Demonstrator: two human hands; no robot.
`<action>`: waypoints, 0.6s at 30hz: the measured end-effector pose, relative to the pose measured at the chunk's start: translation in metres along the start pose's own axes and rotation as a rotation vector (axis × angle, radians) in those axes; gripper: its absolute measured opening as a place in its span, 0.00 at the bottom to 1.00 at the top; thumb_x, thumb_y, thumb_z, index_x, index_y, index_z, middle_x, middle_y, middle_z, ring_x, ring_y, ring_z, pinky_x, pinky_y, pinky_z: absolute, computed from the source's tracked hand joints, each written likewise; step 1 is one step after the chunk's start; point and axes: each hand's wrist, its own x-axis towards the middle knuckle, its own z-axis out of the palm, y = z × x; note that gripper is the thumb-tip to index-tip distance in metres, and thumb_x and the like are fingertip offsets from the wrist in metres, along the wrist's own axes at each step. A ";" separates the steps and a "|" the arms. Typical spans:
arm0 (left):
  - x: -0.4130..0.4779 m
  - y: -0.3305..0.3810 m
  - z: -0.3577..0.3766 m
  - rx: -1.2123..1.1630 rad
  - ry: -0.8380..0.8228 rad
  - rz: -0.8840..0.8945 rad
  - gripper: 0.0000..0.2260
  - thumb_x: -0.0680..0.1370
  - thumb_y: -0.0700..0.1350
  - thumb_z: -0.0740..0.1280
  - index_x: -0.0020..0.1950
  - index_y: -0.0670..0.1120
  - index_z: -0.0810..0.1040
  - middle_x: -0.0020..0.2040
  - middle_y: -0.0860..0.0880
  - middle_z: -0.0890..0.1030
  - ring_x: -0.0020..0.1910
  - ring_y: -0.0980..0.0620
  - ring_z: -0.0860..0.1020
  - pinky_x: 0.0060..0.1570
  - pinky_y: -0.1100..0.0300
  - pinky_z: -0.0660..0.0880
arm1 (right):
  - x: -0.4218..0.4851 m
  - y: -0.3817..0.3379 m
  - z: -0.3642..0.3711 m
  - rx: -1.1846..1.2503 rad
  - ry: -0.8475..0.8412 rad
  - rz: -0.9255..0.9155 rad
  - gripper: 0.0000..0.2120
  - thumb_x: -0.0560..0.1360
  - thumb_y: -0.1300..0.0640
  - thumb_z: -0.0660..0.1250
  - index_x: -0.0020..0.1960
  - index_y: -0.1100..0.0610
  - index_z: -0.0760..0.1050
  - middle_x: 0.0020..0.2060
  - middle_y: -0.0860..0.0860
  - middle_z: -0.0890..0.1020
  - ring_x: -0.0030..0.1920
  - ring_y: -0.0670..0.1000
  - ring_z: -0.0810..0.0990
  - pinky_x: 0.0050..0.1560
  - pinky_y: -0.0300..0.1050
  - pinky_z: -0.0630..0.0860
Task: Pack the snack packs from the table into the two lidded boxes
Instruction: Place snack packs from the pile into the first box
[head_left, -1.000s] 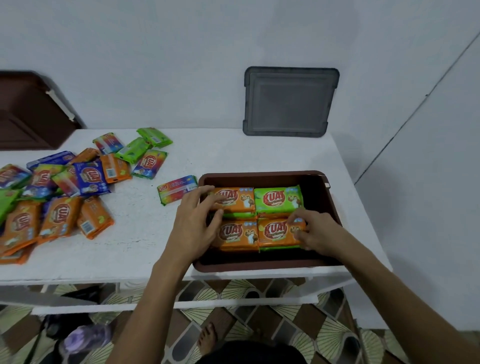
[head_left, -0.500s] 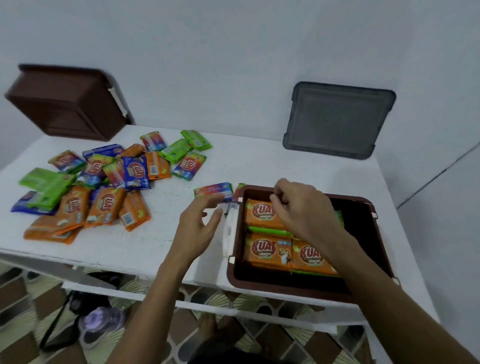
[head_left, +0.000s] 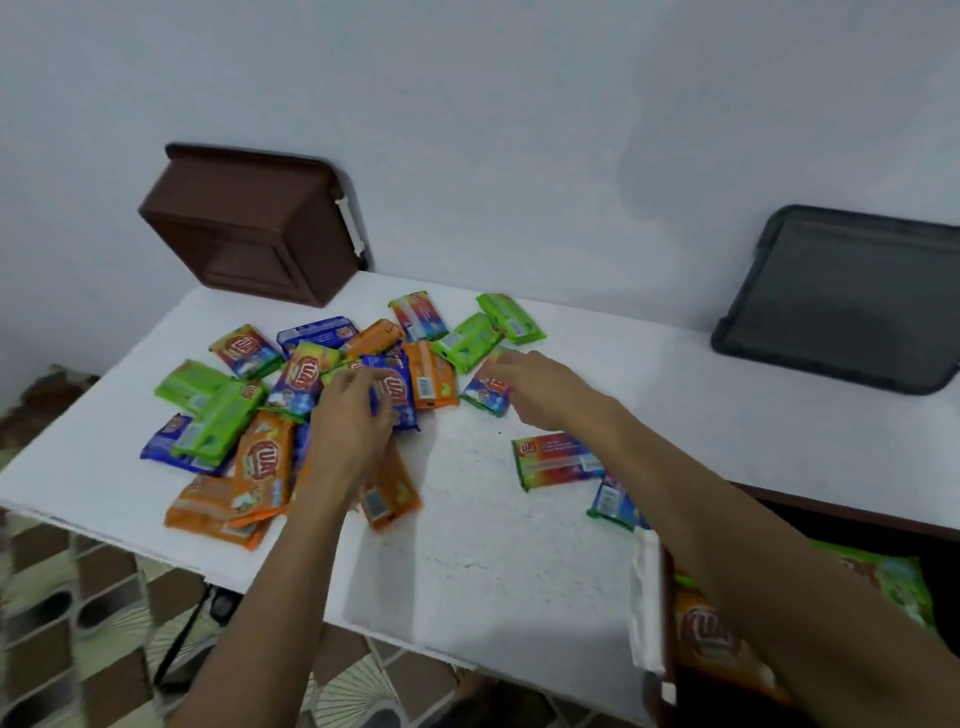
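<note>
Several snack packs, orange, green, blue and rainbow-coloured, lie in a pile (head_left: 260, 415) on the left half of the white table (head_left: 493, 561). My left hand (head_left: 353, 421) is over the pile, its fingers and thumb curled round a blue pack (head_left: 397, 392). My right hand (head_left: 540, 384) reaches to the pile's right edge, its fingertips touching a blue and rainbow pack (head_left: 485, 395). The open brown box (head_left: 810, 506) sits at the bottom right, with orange and green packs inside; my right forearm hides part of it.
A second brown box (head_left: 249, 234) leans tipped against the wall at the back left. A dark grey lid (head_left: 841, 301) leans on the wall at the back right. A rainbow pack (head_left: 556, 460) and a blue pack (head_left: 613, 501) lie apart near the open box.
Both hands have left the open box and moved left to the pile. The view has swung left with them, and the box now sits at the frame's bottom right.
</note>
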 end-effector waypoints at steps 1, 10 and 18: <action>0.009 -0.006 0.001 0.048 -0.008 0.007 0.15 0.79 0.47 0.65 0.66 0.48 0.75 0.64 0.43 0.73 0.60 0.43 0.74 0.55 0.47 0.75 | 0.012 0.001 0.003 -0.045 -0.051 -0.015 0.31 0.75 0.67 0.62 0.73 0.44 0.64 0.70 0.51 0.68 0.62 0.57 0.70 0.54 0.52 0.74; 0.056 -0.022 0.008 0.032 -0.228 0.025 0.24 0.76 0.47 0.70 0.71 0.52 0.70 0.68 0.42 0.70 0.66 0.40 0.69 0.62 0.45 0.71 | 0.063 0.009 0.000 -0.452 -0.258 -0.175 0.31 0.73 0.58 0.70 0.70 0.42 0.61 0.68 0.49 0.72 0.60 0.57 0.68 0.49 0.50 0.71; 0.064 -0.010 -0.004 -0.137 -0.337 -0.087 0.22 0.77 0.43 0.70 0.69 0.56 0.71 0.69 0.44 0.68 0.65 0.42 0.73 0.48 0.55 0.79 | 0.055 0.021 -0.007 -0.272 -0.070 -0.195 0.19 0.77 0.54 0.66 0.64 0.53 0.61 0.51 0.57 0.81 0.49 0.58 0.76 0.44 0.49 0.72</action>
